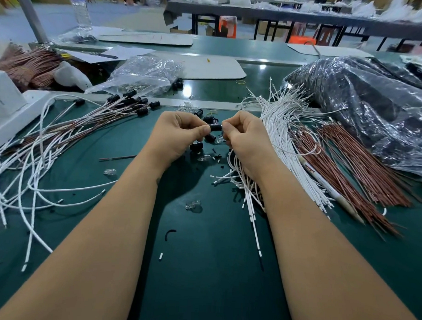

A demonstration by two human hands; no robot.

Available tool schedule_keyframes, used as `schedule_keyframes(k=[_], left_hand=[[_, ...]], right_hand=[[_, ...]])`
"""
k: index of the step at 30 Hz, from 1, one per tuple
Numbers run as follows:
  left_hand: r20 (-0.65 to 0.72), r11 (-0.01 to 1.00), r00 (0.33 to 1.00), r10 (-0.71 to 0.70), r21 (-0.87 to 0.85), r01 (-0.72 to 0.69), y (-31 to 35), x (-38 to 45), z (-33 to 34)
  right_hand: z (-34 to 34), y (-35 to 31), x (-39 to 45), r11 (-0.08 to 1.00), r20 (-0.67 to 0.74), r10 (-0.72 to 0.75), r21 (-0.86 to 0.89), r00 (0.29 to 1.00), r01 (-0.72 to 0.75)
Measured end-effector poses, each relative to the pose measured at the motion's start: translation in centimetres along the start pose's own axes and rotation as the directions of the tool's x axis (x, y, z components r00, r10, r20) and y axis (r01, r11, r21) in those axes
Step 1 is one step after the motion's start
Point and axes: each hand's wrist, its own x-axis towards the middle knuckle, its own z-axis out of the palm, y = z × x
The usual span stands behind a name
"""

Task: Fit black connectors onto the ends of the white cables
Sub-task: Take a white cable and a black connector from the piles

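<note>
A small black connector (215, 127) is held between my two hands above the green table. My left hand (179, 134) pinches its left end with curled fingers. My right hand (244, 137) pinches at its right end, and a white cable (231, 160) runs down from under that hand. Loose black connectors (196, 146) lie just below and behind the hands. A bundle of bare white cables (278, 128) fans out to the right. Finished cables with black connectors (140, 104) lie piled at the left.
Brown wires (363, 165) lie at the right beside a black-filled plastic bag (365, 103). A clear bag (146, 73) sits behind. Small glass bulbs (193, 205) and cut bits dot the green mat (201, 267). A white box (8, 109) stands at the left edge.
</note>
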Motion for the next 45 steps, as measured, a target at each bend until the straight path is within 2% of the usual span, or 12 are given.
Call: schedule_keyframes(k=[8,14,17,19,24,28,35,38,41,45], left_hand=[[0.027,1.000,0.999,-0.017,-0.014,0.018,-0.1,0.3,-0.1],[-0.048,1.000,0.999,-0.012,-0.017,0.011,-0.2,0.4,0.5],[-0.088,0.999,0.995,-0.046,-0.032,0.043,-0.4,0.4,-0.2],[-0.102,0.992,0.992,-0.078,-0.104,0.067,-0.6,0.3,-0.7],[0.021,0.892,0.999,-0.043,-0.450,0.048,0.0,0.4,-0.8],[0.092,0.851,0.996,0.005,-0.523,0.044,0.3,0.2,-0.8],[0.050,0.884,0.999,-0.005,-0.466,0.028,0.4,0.2,-0.4],[-0.017,0.897,0.999,-0.031,-0.442,0.020,0.4,0.4,-0.3],[-0.069,0.960,0.996,-0.058,-0.277,0.036,0.1,0.7,-0.5],[-0.082,0.994,0.996,-0.047,-0.106,0.038,-0.1,0.6,-0.3]], right_hand=[[-0.1,-0.2,-0.2,0.999,0.060,-0.028,-0.024,0.998,0.029],[0.3,-1.0,-0.6,0.997,-0.012,-0.046,0.060,0.999,0.046],[0.1,-1.1,-0.6,0.992,-0.140,-0.016,0.120,0.990,0.033],[-0.1,-1.2,-0.5,0.987,-0.198,0.018,0.163,0.980,0.015],[0.5,-1.4,-0.7,0.992,-0.144,0.014,0.128,0.989,0.004],[0.2,-1.6,-0.7,0.977,-0.164,0.048,0.212,0.985,-0.012],[0.2,-2.1,-1.2,0.979,-0.112,-0.045,0.193,0.993,0.066],[0.2,-2.3,-1.3,0.957,-0.077,-0.046,0.282,0.996,0.066],[0.1,-2.4,-1.2,0.920,-0.036,-0.011,0.392,0.999,0.024],[0.1,-2.3,-1.1,0.919,-0.049,-0.001,0.394,0.999,0.020]])
